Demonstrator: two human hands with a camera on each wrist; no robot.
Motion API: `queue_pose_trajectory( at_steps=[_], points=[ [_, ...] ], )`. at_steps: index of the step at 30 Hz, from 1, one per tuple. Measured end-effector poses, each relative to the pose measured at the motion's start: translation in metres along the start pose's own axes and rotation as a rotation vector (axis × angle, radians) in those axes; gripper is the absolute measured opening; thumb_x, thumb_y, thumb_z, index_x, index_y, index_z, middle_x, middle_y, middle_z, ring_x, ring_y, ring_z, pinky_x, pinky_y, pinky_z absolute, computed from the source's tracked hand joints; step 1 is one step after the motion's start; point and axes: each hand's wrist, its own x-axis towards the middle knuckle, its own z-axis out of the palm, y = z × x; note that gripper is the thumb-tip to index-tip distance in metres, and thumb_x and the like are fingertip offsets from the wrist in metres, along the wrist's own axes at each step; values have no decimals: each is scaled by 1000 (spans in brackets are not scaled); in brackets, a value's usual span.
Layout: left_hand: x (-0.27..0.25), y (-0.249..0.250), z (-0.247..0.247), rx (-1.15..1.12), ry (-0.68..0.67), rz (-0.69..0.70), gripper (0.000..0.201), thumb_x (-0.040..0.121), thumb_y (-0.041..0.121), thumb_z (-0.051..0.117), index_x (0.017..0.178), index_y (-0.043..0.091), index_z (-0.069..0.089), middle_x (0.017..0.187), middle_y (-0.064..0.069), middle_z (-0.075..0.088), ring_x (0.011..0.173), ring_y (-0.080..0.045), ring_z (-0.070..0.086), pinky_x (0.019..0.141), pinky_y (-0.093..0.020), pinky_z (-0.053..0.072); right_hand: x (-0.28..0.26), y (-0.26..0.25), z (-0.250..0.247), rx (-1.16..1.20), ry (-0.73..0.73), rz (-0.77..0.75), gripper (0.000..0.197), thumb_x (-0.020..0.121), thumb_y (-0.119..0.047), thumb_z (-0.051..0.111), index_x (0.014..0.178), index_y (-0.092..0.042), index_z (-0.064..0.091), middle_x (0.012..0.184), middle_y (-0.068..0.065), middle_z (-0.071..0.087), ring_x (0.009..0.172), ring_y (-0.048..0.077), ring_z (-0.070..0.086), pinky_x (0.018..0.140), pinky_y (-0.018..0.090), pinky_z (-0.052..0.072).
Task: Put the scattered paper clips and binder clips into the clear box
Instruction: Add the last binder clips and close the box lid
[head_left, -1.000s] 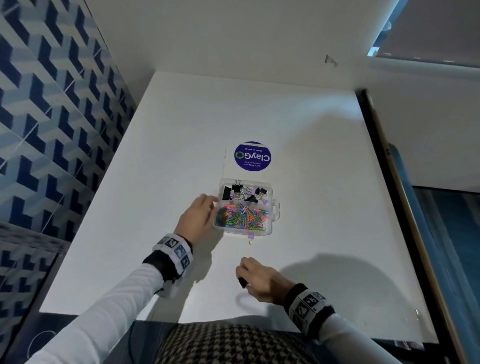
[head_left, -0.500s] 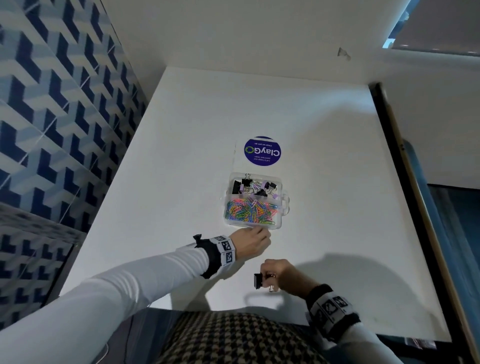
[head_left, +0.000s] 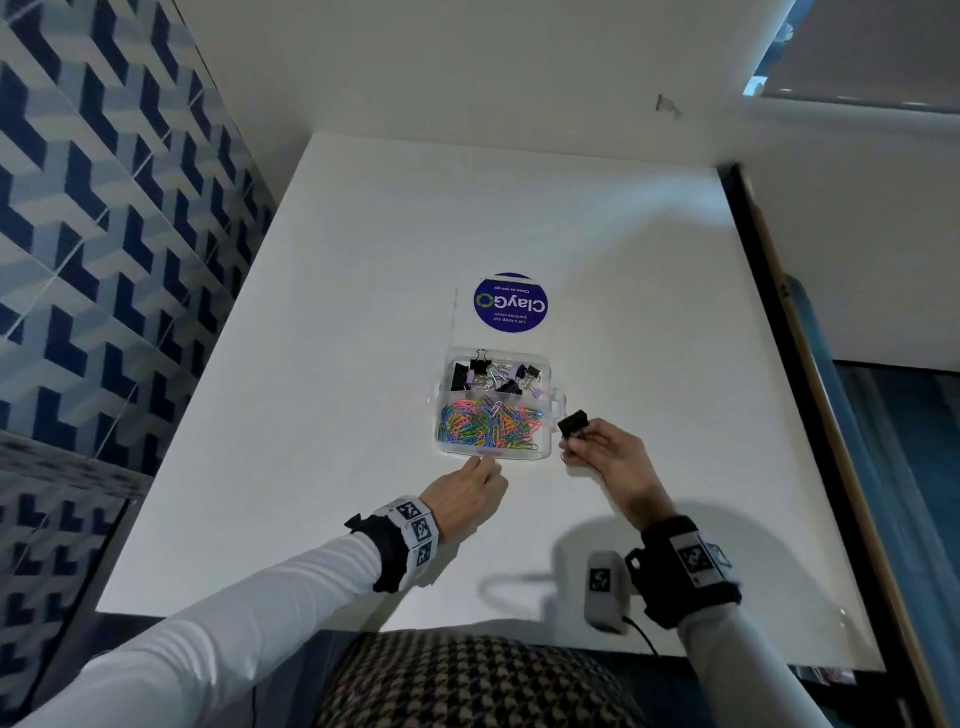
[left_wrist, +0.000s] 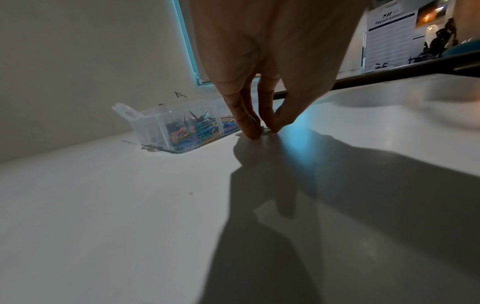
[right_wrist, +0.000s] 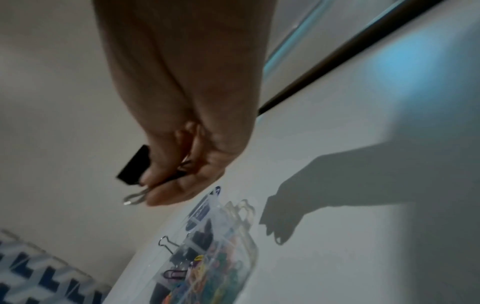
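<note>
The clear box (head_left: 545, 455) sits mid-table, with black and purple binder clips in its far half and coloured paper clips in its near half. My right hand (head_left: 571, 441) holds a black binder clip (head_left: 573, 422) just right of the box, above the table. In the right wrist view the right hand (right_wrist: 150, 185) pinches the black binder clip (right_wrist: 135, 166) by its wire handles, over the clear box (right_wrist: 249, 255). My left hand (head_left: 483, 462) pinches a small purple binder clip (head_left: 485, 453) on the table at the box's near edge. In the left wrist view the left hand (left_wrist: 265, 129) closes on a small clip beside the clear box (left_wrist: 145, 127).
A round blue ClayGo sticker (head_left: 511, 303) lies on the white table (head_left: 337, 364) behind the box. A blue patterned wall (head_left: 104, 260) runs along the left. A dark rail (head_left: 779, 364) borders the table's right side. White wall stands at the back.
My right hand has lifted the black binder clip from near the table's front up to the box's right side. My left hand has moved from the box's left side to its near edge.
</note>
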Motion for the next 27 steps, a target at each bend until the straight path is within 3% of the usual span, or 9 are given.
queue_pose_trajectory(
  at_steps=[3, 8, 12, 14, 16, 19, 22, 24, 27],
  points=[
    [4, 6, -2, 27, 74, -57, 47, 31, 13, 79, 70, 16, 54, 69, 2, 58, 55, -13, 53, 40, -22, 23, 43, -16, 18, -152, 61, -52, 21, 81, 9, 59, 73, -11, 58, 72, 10, 65, 58, 8, 65, 67, 22, 55],
    [4, 9, -1, 11, 205, -98, 34, 36, 12, 78, 65, 14, 61, 68, -2, 64, 55, -15, 60, 38, -21, 40, 92, -37, 47, -488, 50, -156, 14, 82, 4, 60, 79, -10, 64, 75, 9, 66, 50, -3, 57, 63, 23, 53],
    [0, 1, 18, -248, 227, -174, 17, 64, -2, 62, 71, 10, 52, 77, -7, 55, 67, -22, 58, 41, -26, 49, 99, -44, 56, -679, -3, -191, 20, 85, -3, 58, 105, -9, 62, 108, 18, 65, 84, 21, 61, 83, 43, 49],
    [-1, -3, 25, -416, 255, -204, 23, 68, -3, 59, 62, 15, 46, 76, 7, 45, 67, -5, 44, 44, -11, 38, 90, -43, 58, -851, -22, -293, 25, 88, -1, 52, 112, -3, 59, 113, 18, 62, 99, 30, 59, 90, 39, 46],
    [-4, -6, 23, -495, 234, -145, 30, 70, -7, 50, 61, 20, 41, 77, 16, 35, 70, -1, 33, 51, -14, 29, 75, -41, 65, -992, -117, -388, 22, 91, -3, 47, 107, -5, 62, 109, 15, 65, 98, 30, 60, 86, 37, 48],
    [-17, -5, 18, -448, 208, -161, 28, 66, -2, 61, 62, 19, 43, 79, 5, 50, 72, -5, 41, 38, -13, 17, 63, -19, 74, -1249, -469, -426, 31, 93, -10, 45, 122, -7, 55, 130, 13, 55, 119, 28, 50, 97, 40, 43],
    [-27, -6, 16, -340, 144, -182, 23, 66, 16, 69, 69, 21, 47, 78, 6, 57, 74, -4, 46, 40, -10, 5, 59, 7, 72, -1425, -555, -419, 51, 96, -35, 28, 137, -6, 38, 144, 16, 40, 133, 32, 34, 104, 50, 37],
    [-30, -10, 15, -418, 125, -181, 16, 84, 17, 54, 74, 23, 43, 85, 6, 53, 83, -15, 51, 48, -21, 26, 56, 17, 67, -1474, -557, -443, 54, 95, -40, 24, 136, -8, 39, 138, 17, 45, 126, 35, 41, 101, 51, 40],
    [-39, -18, 12, -577, 120, -161, 32, 86, 15, 46, 62, 32, 33, 71, 12, 45, 83, -18, 53, 70, -29, 39, 49, 17, 59, -1564, -541, -426, 38, 98, -26, 33, 130, -9, 44, 130, 12, 52, 117, 31, 47, 94, 43, 42]
  ],
)
